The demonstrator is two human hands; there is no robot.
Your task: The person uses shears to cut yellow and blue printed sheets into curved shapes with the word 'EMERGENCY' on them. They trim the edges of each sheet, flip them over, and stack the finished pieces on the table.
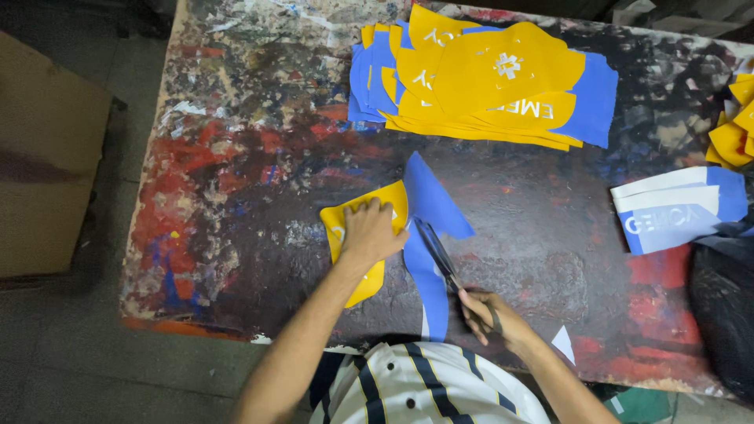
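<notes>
A cardboard box (43, 157) is seen at the far left, on the floor beside a paint-stained work table (236, 157). Near the table's front edge, the left hand (369, 232) is laid flat, fingers spread, on a yellow cut piece (349, 224); the piece is pressed down against the table rather than gripped. Touching this piece on its right side, a blue strip (428, 267) is seen, running from a pointed flap above down to the table's front edge. A pair of dark scissors (437, 250) is held over the blue strip, blades pointing up and to the left, how far apart cannot be told. The handles are enclosed by the right hand (487, 314), whose fingers are curled tightly around them. At the back of the table, a stack of yellow and blue pieces (487, 78) is fanned out, well apart from the hands. A small white scrap (563, 343) lies near the front edge. At the right, a blue and white piece (675, 208) and a further heap of yellow pieces (734, 126) are shown, with a black bag (722, 314) below them.
</notes>
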